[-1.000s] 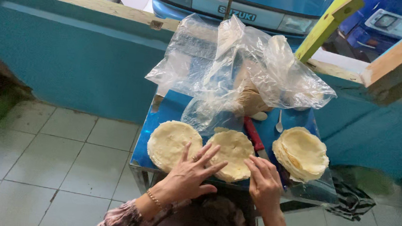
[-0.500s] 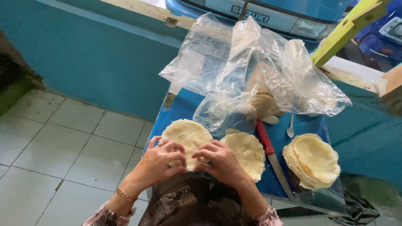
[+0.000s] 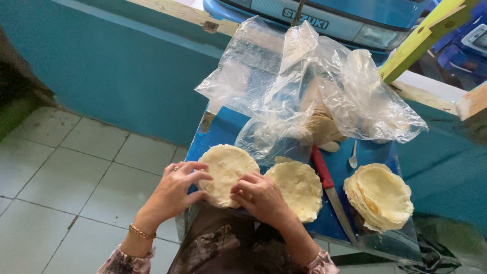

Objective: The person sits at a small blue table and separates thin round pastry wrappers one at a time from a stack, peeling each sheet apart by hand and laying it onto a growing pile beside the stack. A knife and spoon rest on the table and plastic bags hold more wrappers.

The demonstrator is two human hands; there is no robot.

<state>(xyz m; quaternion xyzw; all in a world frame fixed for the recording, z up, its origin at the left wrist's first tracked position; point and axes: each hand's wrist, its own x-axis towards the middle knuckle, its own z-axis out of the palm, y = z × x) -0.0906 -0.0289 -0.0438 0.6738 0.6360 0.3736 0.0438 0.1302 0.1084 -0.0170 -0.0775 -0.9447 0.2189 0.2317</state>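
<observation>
A: Two hands work at the near edge of the blue tabletop (image 3: pixel 223 130). What does each one touch?

B: The left hand (image 3: pixel 175 188) rests its spread fingers (image 3: pixel 197 177) on the near left rim of a pale round flat dough sheet (image 3: pixel 226 171). The right hand (image 3: pixel 262 196) lies on the same sheet's near right rim, fingers bent and close together; whether they pinch the edge cannot be told.

A: What lies just beside it?

B: A second pale round dough sheet (image 3: pixel 299 188) lies to the right, the two rims touching or nearly so. Right of that lies a red-handled knife (image 3: pixel 328 188), blade towards the person, then a stack of pale round dough sheets (image 3: pixel 380 196).

A: And farther back?

B: A small metal spoon (image 3: pixel 353 157) lies beyond the knife, near crumpled clear plastic bags (image 3: pixel 318 85). Behind them runs a teal wall (image 3: pixel 104 54), and beyond it stands a blue vehicle (image 3: pixel 313 8).
</observation>
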